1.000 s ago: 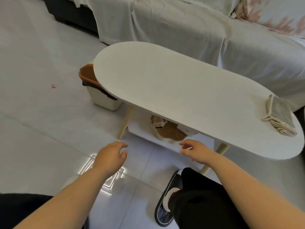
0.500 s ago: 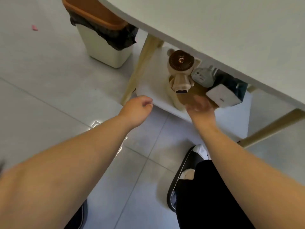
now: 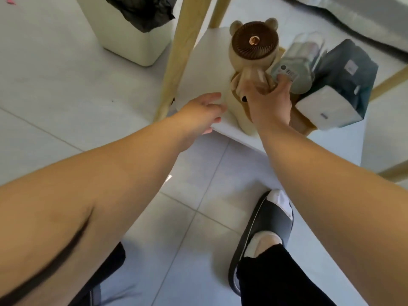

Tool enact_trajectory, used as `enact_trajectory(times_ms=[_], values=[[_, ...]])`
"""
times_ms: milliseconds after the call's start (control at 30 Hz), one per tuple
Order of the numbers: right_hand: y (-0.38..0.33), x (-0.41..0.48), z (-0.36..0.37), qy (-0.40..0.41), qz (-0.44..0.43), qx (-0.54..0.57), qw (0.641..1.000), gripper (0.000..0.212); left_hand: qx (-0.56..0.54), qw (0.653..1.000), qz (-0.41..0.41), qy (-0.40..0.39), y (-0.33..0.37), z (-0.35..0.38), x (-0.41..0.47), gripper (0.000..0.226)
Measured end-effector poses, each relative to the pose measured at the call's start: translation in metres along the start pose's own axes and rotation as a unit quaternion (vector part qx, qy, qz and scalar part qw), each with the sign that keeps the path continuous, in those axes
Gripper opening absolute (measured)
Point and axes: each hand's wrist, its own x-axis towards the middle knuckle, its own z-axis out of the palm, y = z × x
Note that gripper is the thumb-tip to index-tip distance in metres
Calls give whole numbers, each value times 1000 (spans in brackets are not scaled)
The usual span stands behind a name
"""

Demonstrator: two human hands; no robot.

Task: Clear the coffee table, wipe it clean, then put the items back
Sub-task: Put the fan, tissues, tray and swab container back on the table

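The bear-shaped fan (image 3: 254, 44) — beige body, round brown grille with a copper centre — stands upright on the white lower shelf (image 3: 198, 69) of the coffee table, with the right hand (image 3: 268, 102) closed around its neck. The left hand (image 3: 202, 111) rests open at the shelf edge, holding nothing. A tissue pack (image 3: 335, 91) and a blurred pale-green container (image 3: 293, 74) crowd the fan's right side — a wooden table leg (image 3: 181, 51) and a bin (image 3: 132, 29) stand to its left.

On the lower shelf (image 3: 198, 69), the bear fan (image 3: 254, 47) stands left, the canister (image 3: 293, 76) just right of it, the tissue pack (image 3: 335, 93) rightmost; the bin (image 3: 132, 40) sits on the floor (image 3: 55, 85), left.
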Motion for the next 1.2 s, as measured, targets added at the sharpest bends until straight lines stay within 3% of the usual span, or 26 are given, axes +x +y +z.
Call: enact_trajectory(times_ms=[233,400,467,600,633,700,767,800,967,1067,1200], values=[[-11,4,6,-27,74,79,994,70,-64,997,-36,38,6,3,7,48],[2,-22,-2,-96,100,202,970,42,-58,997,-45,4,13,14,8,52],[7,-40,-7,-135,82,208,965,38,-82,995,-47,10,13,17,5,44],[18,-61,-27,-209,7,137,968,51,-112,993,-37,18,6,19,-7,14],[20,-63,-34,-179,-6,129,975,50,-111,993,-31,18,5,18,-9,13],[25,-58,-47,-17,-40,91,995,51,-112,993,-19,10,4,14,-13,14],[30,-43,-60,144,-41,-2,989,58,-118,993,-17,-5,3,11,-16,25],[32,-33,-66,180,-17,-38,983,65,-118,993,-19,-13,2,11,-17,29],[40,11,-75,131,86,-72,985,99,-96,994,-22,-35,-6,16,-18,24],[40,26,-73,140,116,-32,983,104,-91,995,-27,-38,-9,17,-17,30],[42,34,-67,175,136,-5,975,103,-88,995,-21,-48,-17,18,-15,16]])
